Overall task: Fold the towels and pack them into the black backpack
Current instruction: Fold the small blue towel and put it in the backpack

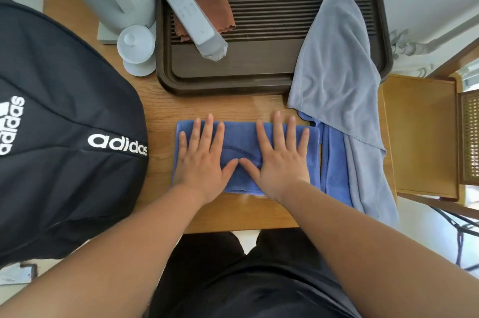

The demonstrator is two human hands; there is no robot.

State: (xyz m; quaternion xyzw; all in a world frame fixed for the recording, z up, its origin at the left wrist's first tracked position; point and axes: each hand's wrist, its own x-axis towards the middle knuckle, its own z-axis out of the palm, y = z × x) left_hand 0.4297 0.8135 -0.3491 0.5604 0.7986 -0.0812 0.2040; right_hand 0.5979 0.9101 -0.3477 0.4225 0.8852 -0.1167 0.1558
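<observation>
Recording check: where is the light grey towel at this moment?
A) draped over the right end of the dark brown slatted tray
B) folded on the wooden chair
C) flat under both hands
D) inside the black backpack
A: the light grey towel hangs across the right end of the dark brown slatted tray, while the left hand and right hand press flat on the folded blue towel.

The black backpack (64,110), left of the brown tray (220,85), is cut off. A grey towel (334,58) on the tray's right half-covers a blue towel (334,162).
</observation>
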